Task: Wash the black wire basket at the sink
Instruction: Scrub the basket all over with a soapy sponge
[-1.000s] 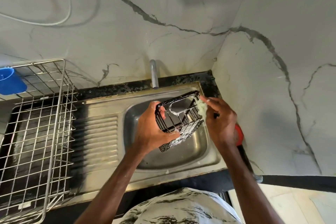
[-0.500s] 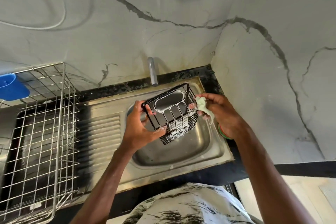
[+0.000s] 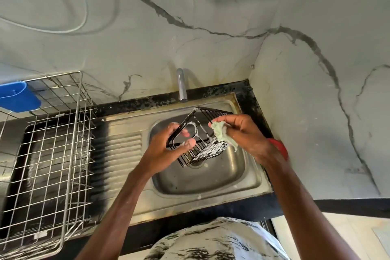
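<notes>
Steel sink (image 3: pixel 232 177); black basket (image 3: pixel 213 149), green cloth (image 3: pixel 222 135)

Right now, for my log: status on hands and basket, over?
Left hand grips black wire basket over sink. Right hand pinches green cloth at its side. Nothing blocking.

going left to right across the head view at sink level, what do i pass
wire dish rack → ribbed drainboard → left hand → black wire basket → green cloth → right hand → red object by the right wall
</notes>
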The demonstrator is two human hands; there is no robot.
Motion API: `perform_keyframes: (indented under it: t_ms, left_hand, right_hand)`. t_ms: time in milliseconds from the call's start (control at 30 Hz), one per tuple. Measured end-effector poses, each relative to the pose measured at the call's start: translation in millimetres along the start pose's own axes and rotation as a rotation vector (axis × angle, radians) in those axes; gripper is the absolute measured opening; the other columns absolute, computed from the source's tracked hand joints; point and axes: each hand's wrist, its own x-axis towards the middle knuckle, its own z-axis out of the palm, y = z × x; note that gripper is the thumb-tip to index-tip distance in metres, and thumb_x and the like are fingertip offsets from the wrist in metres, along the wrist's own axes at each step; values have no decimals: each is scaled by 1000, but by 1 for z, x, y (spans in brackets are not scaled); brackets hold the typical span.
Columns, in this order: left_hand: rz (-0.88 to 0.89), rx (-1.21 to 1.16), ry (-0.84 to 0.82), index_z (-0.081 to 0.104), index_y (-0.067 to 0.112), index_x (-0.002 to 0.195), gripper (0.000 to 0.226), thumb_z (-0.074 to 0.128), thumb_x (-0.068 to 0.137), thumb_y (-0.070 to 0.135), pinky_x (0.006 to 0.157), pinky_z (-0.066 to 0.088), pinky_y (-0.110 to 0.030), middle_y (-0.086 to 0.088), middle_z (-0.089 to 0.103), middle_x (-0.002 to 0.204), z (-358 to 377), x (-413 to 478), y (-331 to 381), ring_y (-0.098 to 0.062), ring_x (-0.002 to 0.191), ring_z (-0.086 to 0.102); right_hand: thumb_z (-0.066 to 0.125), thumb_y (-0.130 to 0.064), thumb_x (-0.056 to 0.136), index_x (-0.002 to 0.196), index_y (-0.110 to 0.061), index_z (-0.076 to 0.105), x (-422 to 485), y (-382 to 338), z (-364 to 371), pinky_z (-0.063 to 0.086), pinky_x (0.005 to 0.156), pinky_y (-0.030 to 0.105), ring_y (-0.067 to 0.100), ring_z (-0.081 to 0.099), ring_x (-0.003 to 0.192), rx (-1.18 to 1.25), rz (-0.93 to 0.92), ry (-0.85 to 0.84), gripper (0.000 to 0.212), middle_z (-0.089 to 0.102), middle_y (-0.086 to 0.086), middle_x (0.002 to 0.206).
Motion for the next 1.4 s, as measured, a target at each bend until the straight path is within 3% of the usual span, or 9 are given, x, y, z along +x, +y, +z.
perform_keyframes:
  t_ms: [100, 200, 267, 500, 667, 900, 1067, 1200, 1400]
  left_hand:
    - [95, 21, 79, 68, 25, 101, 12, 61, 104, 34, 70, 52, -33, 13, 70, 82, 8, 14, 22, -5, 73, 66]
    - [106, -23, 191, 70, 15, 93, 21, 56, 107, 22, 60, 54, -42, 2, 74, 77, 19, 23, 31, -22, 63, 69]
    - [100, -51, 272, 70, 14, 85, 26, 57, 106, 21, 54, 53, -41, 2, 73, 71, 25, 24, 31, -21, 56, 67]
    - [90, -134, 322, 65, 12, 68, 40, 60, 106, 25, 48, 52, -48, -6, 65, 58, 31, 23, 18, -22, 46, 64]
    - [79, -165, 346, 61, 6, 60, 46, 63, 103, 20, 42, 45, -30, -5, 59, 51, 32, 19, 15, -21, 38, 62]
    - [116, -210, 343, 49, 0, 54, 53, 59, 102, 20, 37, 42, -41, -15, 40, 47, 35, 21, 16, -14, 34, 52]
    - [65, -336, 351, 47, -5, 57, 52, 55, 104, 17, 38, 42, -33, -5, 40, 50, 38, 23, 13, -17, 33, 43]
    - [94, -293, 412, 44, -4, 56, 53, 56, 106, 10, 36, 41, -38, -20, 32, 50, 35, 21, 14, -12, 34, 41]
    - [117, -194, 390, 49, 1, 58, 53, 54, 108, 18, 36, 41, -50, -13, 42, 49, 34, 20, 17, -18, 35, 54]
  right_hand:
    - [59, 4, 98, 113, -16, 73, -2, 7, 7, 57, 80, 24, 12, 73, 98, -94, -57, -51, 29, 77, 0, 107]
    - [56, 5, 97, 115, -15, 74, -5, 12, 16, 58, 84, 27, 12, 72, 100, -170, -86, -16, 32, 76, -2, 107]
    - [55, 4, 97, 116, -14, 75, -8, 13, 21, 58, 83, 24, 9, 72, 100, -201, -79, -3, 32, 76, -3, 108]
    - [56, 4, 97, 113, -14, 75, -16, 18, 28, 58, 86, 23, 4, 72, 97, -199, -44, -24, 31, 76, -6, 105]
    - [62, 0, 97, 114, -12, 75, -20, 19, 22, 60, 80, 28, 13, 75, 94, -169, -40, -89, 25, 78, -2, 104]
    - [64, 2, 93, 116, -26, 76, -24, 6, 25, 61, 79, 22, -2, 71, 98, -303, -223, 310, 38, 73, -12, 116]
    - [63, -10, 99, 134, -20, 66, -27, 3, 52, 48, 87, 4, -6, 63, 104, -386, -281, 133, 37, 63, -7, 127]
    - [72, -8, 93, 112, -14, 77, -45, 13, 61, 55, 81, 10, 4, 70, 97, -498, -417, 263, 21, 72, -1, 116]
    - [74, 7, 86, 110, -12, 79, -57, 26, 63, 61, 83, 24, 14, 69, 110, -633, -537, 330, 31, 72, 2, 123]
